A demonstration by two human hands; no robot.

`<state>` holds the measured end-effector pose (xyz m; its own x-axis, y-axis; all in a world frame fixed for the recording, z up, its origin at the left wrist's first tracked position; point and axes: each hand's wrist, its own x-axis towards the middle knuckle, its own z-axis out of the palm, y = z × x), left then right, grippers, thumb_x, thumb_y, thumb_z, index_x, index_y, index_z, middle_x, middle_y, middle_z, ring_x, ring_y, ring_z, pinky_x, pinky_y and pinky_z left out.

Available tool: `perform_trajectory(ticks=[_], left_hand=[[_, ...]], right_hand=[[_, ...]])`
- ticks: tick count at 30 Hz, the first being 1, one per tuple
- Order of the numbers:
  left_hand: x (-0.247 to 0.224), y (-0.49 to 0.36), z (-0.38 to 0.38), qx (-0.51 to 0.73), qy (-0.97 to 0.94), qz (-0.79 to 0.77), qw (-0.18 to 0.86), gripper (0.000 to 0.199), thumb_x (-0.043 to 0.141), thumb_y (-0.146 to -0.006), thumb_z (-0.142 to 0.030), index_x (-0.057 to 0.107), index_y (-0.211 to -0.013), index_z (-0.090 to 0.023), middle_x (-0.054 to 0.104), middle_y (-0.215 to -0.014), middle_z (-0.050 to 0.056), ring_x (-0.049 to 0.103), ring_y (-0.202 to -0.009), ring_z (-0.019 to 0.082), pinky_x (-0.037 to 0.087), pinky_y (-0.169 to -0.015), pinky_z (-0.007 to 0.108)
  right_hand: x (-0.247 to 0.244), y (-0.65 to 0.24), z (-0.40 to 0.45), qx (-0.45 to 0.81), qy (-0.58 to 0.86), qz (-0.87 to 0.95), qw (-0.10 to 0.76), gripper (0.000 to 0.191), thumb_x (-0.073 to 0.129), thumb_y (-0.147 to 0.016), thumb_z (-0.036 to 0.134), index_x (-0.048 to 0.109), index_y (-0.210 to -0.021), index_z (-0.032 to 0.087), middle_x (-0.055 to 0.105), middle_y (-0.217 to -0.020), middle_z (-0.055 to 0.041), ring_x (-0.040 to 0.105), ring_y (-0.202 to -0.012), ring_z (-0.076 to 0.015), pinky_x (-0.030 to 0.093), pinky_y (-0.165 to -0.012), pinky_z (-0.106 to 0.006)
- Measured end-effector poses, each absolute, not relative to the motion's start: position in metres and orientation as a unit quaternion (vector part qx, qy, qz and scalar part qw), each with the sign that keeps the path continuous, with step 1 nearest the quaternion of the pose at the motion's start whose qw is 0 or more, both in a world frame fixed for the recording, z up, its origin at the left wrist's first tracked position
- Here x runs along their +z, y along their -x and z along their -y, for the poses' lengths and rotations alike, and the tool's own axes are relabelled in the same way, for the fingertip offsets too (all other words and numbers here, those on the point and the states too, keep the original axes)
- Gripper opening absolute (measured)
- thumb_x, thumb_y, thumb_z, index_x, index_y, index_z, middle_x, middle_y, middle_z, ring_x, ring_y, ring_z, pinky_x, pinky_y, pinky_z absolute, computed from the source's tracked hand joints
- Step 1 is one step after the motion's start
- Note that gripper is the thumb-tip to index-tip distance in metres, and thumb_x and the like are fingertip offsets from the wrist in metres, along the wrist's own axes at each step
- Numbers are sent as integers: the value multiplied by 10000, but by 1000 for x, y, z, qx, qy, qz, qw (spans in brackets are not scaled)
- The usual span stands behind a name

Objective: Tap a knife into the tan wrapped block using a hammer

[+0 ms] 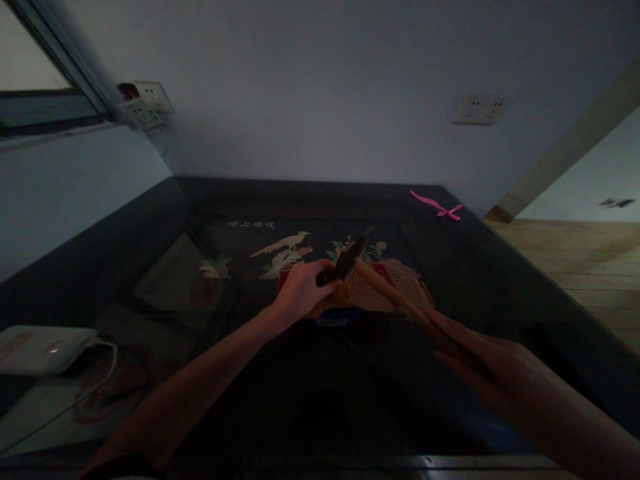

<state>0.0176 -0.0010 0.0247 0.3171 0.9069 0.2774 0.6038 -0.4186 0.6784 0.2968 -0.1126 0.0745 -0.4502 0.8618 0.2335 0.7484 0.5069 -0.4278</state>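
Observation:
In the head view, a hammer (pixel 387 290) with a dark metal head and a long wooden handle lies slantwise between my hands. My right hand (pixel 475 360) is wrapped round the lower part of the handle. The fingers of my left hand (pixel 303 287) are closed at the near end of the dark head. Below the head is a tan piece dotted with small dark holes (pixel 367 293), with bits of red beside it. Under its front edge a blue item with a pale label (pixel 337 319) shows; the rest of that item is hidden.
The glossy black table (pixel 300 400) bears a bird-and-flower picture (pixel 285 250). A pink ribbon (pixel 437 205) lies at the back right corner. A white device (pixel 45 350) with a cable sits at the left. Wall sockets (pixel 483 110) are behind; wooden floor (pixel 585 267) lies right.

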Motion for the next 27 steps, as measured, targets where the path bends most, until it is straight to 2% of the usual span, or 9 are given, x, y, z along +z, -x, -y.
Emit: perform_trajectory(ticks=[5, 10, 14, 16, 17, 19, 22, 24, 27], left_hand=[[24, -18, 1, 336, -775, -480, 238, 91, 634, -823, -255, 683, -853, -184, 704, -728, -11, 639, -655, 139, 475, -628, 241], [23, -15, 0, 342, -780, -466, 240, 94, 654, -799, -228, 686, -874, -182, 709, -750, -6, 643, -660, 141, 477, -613, 238], [22, -14, 0, 363, -771, -443, 277, 91, 638, -819, -239, 676, -869, -173, 721, -800, 12, 667, -717, 145, 521, -679, 251], [23, -14, 0, 370, -773, -431, 282, 104, 636, -816, -230, 669, -894, -168, 723, -834, 25, 678, -766, 156, 537, -724, 272], [23, -14, 1, 372, -776, -426, 281, 115, 636, -813, -223, 667, -909, -166, 722, -846, 30, 680, -780, 160, 540, -736, 281], [25, -14, 1, 369, -781, -421, 276, 132, 630, -810, -204, 664, -930, -162, 717, -860, 36, 678, -785, 162, 543, -751, 294], [27, -12, 2, 363, -783, -423, 275, 151, 621, -813, -191, 659, -955, -159, 711, -877, 38, 676, -787, 157, 544, -766, 299], [27, -10, 2, 361, -782, -429, 273, 174, 628, -813, -206, 653, -979, -161, 710, -888, 37, 675, -791, 157, 544, -760, 294], [27, -8, 1, 348, -785, -442, 258, 199, 649, -804, -228, 646, -994, -167, 709, -877, 32, 672, -767, 155, 540, -730, 281]], right_hand=[[78, -295, 111, 149, 476, 831, 246, 465, 536, -884, 206, 561, -1348, 193, 762, -1075, -95, 759, -768, -221, 626, -692, -310], [72, -299, 112, 185, 494, 811, 254, 470, 569, -865, 215, 585, -1334, 248, 779, -1014, -76, 758, -767, -241, 628, -636, -321], [73, -301, 114, 189, 496, 797, 288, 482, 588, -862, 235, 576, -1340, 292, 782, -983, -49, 752, -733, -235, 621, -638, -337], [77, -301, 114, 188, 502, 795, 285, 476, 591, -861, 250, 582, -1336, 291, 779, -988, -52, 746, -700, -228, 610, -588, -319], [78, -301, 114, 184, 507, 794, 280, 472, 594, -858, 258, 589, -1330, 280, 782, -953, -58, 738, -657, -221, 594, -530, -299], [79, -302, 115, 182, 517, 793, 267, 478, 595, -858, 275, 587, -1336, 256, 769, -753, -46, 684, -504, -191, 514, -381, -251], [72, -307, 117, 190, 517, 790, 268, 511, 567, -886, 308, 526, -1393, 253, 572, -417, 40, 494, -288, -136, 347, -246, -208], [65, -312, 119, 193, 517, 788, 274, 513, 547, -902, 334, 504, -1409, 267, 502, -379, 60, 423, -254, -120, 313, -235, -204], [59, -315, 119, 202, 526, 781, 268, 509, 546, -903, 347, 505, -1406, 283, 521, -408, 51, 423, -267, -119, 303, -242, -206]])
